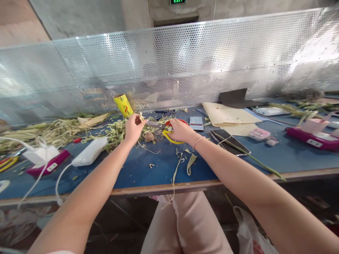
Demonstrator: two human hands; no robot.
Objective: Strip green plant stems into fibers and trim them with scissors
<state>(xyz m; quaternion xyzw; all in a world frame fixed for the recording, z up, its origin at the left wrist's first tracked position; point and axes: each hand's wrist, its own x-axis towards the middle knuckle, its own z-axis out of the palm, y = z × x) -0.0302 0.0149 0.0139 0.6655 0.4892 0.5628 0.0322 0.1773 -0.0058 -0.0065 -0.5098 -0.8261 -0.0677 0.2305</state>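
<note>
My right hand (181,129) is closed on the red and yellow handles of a pair of scissors (172,137). The metal blades point left, toward the fingertips of my left hand (134,127). Those fingers are pinched together near a pale, leafy scrap (141,116), too small to make out clearly. Under and around my left hand lies a heap of pale green plant trimmings (116,133). A brownish round clump (148,136) sits just below the blades. Behind my left hand stands a tilted yellow tube (123,106).
At the left are a white power bank (90,151) and a purple power strip (49,164). To the right lie a dark phone (230,141) with a green stem across it, tan paper (229,114), a pink case (259,134) and another purple strip (312,139). A perforated metal screen (185,60) rises behind.
</note>
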